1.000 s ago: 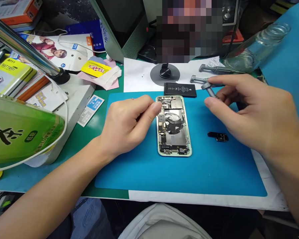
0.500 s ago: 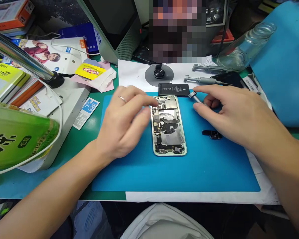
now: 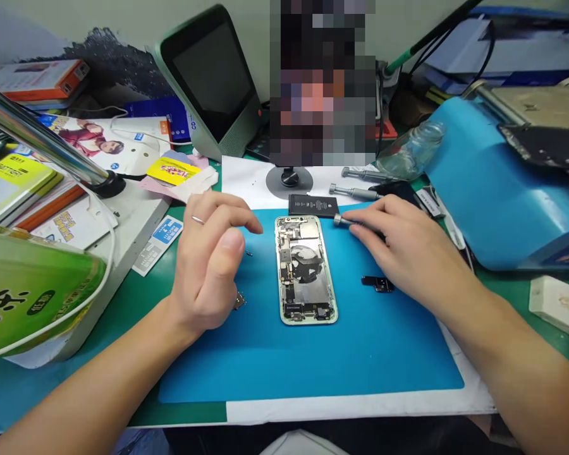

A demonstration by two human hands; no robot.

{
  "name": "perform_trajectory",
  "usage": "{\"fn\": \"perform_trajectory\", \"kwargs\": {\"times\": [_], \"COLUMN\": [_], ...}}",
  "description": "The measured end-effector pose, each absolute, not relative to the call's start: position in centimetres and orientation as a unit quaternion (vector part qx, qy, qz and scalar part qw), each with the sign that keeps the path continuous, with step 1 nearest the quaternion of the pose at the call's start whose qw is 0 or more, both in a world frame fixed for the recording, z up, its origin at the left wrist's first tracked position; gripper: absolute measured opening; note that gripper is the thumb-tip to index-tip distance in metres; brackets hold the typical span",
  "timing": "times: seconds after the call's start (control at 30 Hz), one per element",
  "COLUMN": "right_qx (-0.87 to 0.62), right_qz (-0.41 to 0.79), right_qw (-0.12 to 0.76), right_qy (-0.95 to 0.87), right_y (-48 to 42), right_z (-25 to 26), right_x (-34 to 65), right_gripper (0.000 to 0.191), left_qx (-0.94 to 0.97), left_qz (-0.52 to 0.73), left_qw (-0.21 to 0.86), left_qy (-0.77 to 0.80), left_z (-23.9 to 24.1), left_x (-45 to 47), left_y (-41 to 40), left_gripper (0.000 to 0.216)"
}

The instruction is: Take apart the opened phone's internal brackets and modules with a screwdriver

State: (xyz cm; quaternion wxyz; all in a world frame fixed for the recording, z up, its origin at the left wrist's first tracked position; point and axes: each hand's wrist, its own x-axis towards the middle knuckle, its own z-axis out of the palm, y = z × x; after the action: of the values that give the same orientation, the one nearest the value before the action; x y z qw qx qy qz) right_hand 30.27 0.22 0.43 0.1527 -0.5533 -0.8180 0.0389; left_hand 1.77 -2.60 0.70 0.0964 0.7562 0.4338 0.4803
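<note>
An opened phone (image 3: 308,272) lies on the blue mat with its inside parts showing. My left hand (image 3: 211,265) hovers left of it, thumb and forefinger apart, with nothing visible between them. Partly behind that hand, a small metal part (image 3: 239,301) rests on the mat. My right hand (image 3: 398,240) is closed on a grey screwdriver (image 3: 344,220), its knob end sticking out toward the phone. Just above the phone lies a black phone battery (image 3: 313,205). A small black part (image 3: 378,284) sits on the mat below my right hand.
Two more grey screwdrivers (image 3: 353,191) lie at the back, near a tilted glass jar (image 3: 412,151). A blue machine (image 3: 483,189) stands at the right. On the left are a green container (image 3: 38,284) and a metal pole (image 3: 52,126); a screen device (image 3: 213,82) stands behind.
My left hand has drawn back left from the phone's top, uncovering the mat between. My right hand still grips the screwdriver. The view has tilted up and shifted right.
</note>
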Motion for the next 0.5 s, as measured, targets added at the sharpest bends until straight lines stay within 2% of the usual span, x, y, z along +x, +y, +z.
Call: {"fn": "perform_trajectory", "kwargs": {"times": [0.27,0.37,0.5], "right_qx": [-0.525,-0.514,-0.522], "right_qz": [0.033,0.065,0.108], "right_qw": [0.198,0.227,0.252], "right_qy": [-0.827,-0.824,-0.808], "right_y": [0.3,0.5,0.6], "right_z": [0.3,0.3,0.2], "right_x": [30.3,30.2,30.2], "right_gripper": [0.036,0.038,0.039], "left_qx": [0.782,0.753,0.697], "left_qz": [0.442,0.478,0.560], "left_qw": [0.128,0.144,0.157], "left_qy": [0.421,0.429,0.419], "left_z": [0.7,0.4,-0.1], "left_x": [2.0,2.0,1.6], "left_y": [-2.8,-2.7,-2.4], "left_gripper": [0.018,0.010,0.010]}}
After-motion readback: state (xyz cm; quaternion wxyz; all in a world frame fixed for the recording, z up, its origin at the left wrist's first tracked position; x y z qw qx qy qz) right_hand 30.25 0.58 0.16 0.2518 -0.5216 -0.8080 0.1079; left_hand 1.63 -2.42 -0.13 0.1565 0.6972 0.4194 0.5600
